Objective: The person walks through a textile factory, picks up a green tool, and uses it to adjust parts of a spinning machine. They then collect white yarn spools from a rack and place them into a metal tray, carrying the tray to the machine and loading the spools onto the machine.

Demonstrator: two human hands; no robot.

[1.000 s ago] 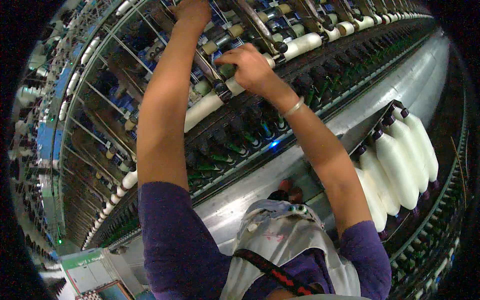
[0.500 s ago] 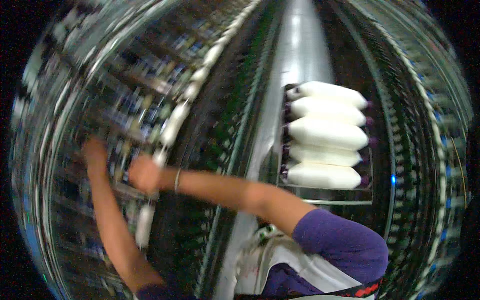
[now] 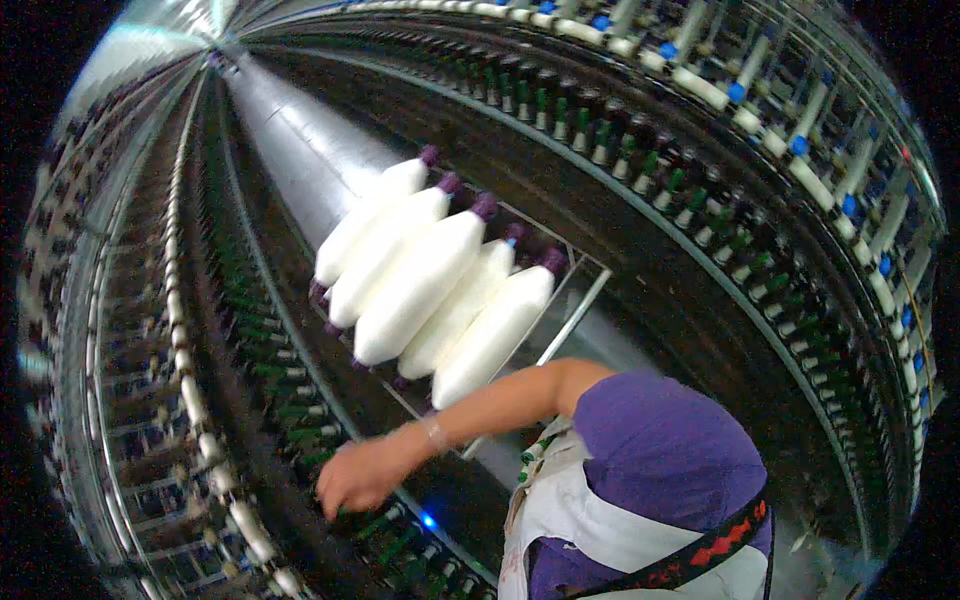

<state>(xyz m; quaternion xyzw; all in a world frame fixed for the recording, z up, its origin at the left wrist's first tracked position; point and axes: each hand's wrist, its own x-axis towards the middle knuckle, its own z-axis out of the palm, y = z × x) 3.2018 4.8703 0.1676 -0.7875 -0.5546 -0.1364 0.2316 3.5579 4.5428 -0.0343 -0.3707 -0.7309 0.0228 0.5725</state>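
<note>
My right hand (image 3: pixel 358 482) hangs low beside the left spinning machine, a thin bracelet on its wrist. Its fingers curl downward and nothing shows in them. It is just above a row of green-tipped bobbins (image 3: pixel 300 405) and close to a small blue light (image 3: pixel 428 521). My right arm runs back to a purple sleeve (image 3: pixel 665 450) over a white apron (image 3: pixel 580 520). My left hand is out of the picture.
A metal cart (image 3: pixel 578 318) in the aisle carries several large white yarn packages (image 3: pixel 420 280) with purple tips. Long spinning frames line both sides: white rollers (image 3: pixel 195 425) on the left, blue-capped tubes (image 3: pixel 790 145) on the right. The grey aisle floor (image 3: pixel 290 150) runs away between them.
My head has swung round along the aisle. Both arms were up at the machine's upper rollers; now my right hand has dropped to the lower bobbin row and my left has left the view.
</note>
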